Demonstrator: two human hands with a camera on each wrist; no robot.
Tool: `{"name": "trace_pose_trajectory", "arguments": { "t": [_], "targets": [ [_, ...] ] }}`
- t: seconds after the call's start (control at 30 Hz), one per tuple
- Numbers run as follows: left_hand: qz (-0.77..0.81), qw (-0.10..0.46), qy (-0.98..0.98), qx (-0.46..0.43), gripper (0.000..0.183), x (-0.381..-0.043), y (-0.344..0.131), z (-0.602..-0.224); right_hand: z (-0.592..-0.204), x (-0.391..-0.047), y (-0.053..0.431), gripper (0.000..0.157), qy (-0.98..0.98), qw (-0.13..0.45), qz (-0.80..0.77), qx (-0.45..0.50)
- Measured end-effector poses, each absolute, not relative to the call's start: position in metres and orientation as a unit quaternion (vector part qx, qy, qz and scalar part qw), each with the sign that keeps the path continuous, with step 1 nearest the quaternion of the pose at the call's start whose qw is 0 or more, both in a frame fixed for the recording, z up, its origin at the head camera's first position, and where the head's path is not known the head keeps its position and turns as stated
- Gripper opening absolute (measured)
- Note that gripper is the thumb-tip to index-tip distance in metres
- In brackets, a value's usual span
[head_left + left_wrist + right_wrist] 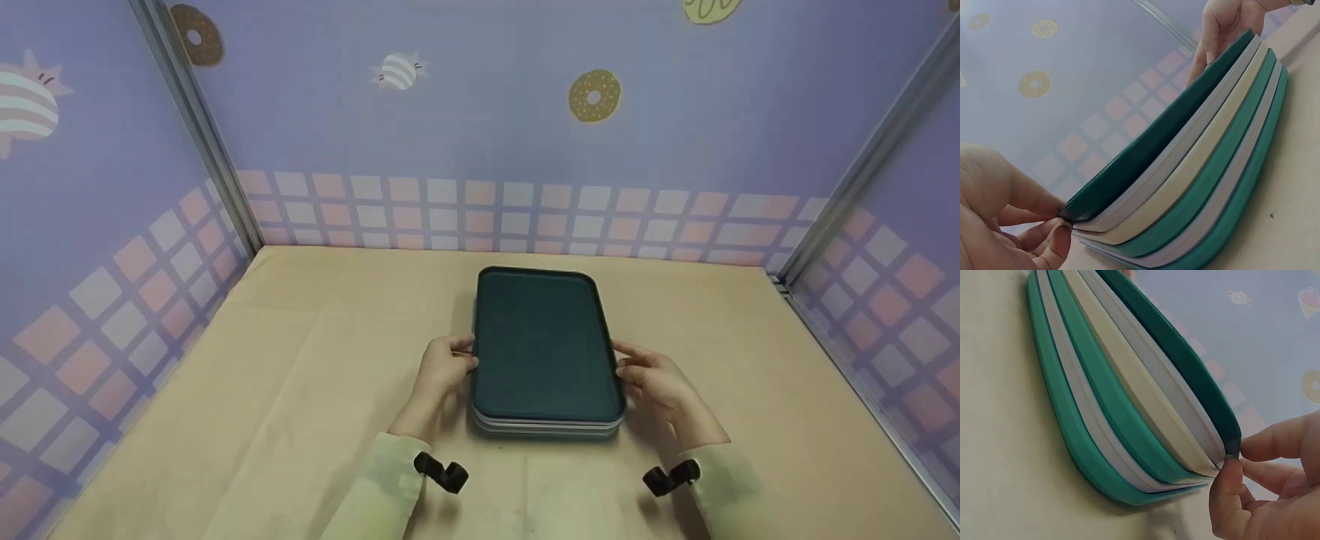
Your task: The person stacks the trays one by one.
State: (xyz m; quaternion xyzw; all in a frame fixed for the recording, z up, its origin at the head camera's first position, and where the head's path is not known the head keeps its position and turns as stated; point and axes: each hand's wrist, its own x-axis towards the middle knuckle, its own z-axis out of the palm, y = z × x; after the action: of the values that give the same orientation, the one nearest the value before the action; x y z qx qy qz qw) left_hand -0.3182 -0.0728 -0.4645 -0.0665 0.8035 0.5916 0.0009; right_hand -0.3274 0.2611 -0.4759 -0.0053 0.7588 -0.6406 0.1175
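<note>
A stack of rectangular trays with rounded corners lies on the table. On top is a dark green tray (547, 345); beneath it the wrist views show a pale grey tray (1179, 152), a cream tray (1134, 388), and several more in green and pale grey. My left hand (444, 367) pinches the dark green tray's rim at its left long side. On the opposite side my right hand (654, 379) pinches the same rim between thumb and fingers. The top tray sits close over the one below.
A beige cloth (300, 360) covers the table under the stack. Behind it stands a purple patterned wall (487, 135), with metal posts (202, 127) at the back corners. Black wrist mounts (442, 472) sit on both sleeves.
</note>
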Motion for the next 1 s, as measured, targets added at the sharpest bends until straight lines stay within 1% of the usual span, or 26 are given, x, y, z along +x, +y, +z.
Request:
{"name": "trace_pose_trajectory", "arguments": {
  "t": [0.63,0.77,0.93,1.0],
  "targets": [
    [0.545,0.037,0.836,-0.056,0.048,-0.3183,-0.0756,-0.4619,-0.473,-0.3266,0.2595,0.061,0.748,0.132,-0.651,0.001],
    [0.544,0.043,0.836,-0.059,0.048,-0.3188,-0.076,-0.4608,-0.4718,-0.3273,0.2603,0.064,0.75,0.136,-0.647,0.002],
    [0.538,0.047,0.84,-0.052,0.05,-0.3191,-0.0778,-0.4623,-0.4728,-0.328,0.2597,0.072,0.752,0.135,-0.645,0.003],
    [0.538,0.051,0.84,-0.049,0.052,-0.3198,-0.0789,-0.4629,-0.4716,-0.3273,0.2581,0.071,0.752,0.133,-0.646,0.013]
  ]
}}
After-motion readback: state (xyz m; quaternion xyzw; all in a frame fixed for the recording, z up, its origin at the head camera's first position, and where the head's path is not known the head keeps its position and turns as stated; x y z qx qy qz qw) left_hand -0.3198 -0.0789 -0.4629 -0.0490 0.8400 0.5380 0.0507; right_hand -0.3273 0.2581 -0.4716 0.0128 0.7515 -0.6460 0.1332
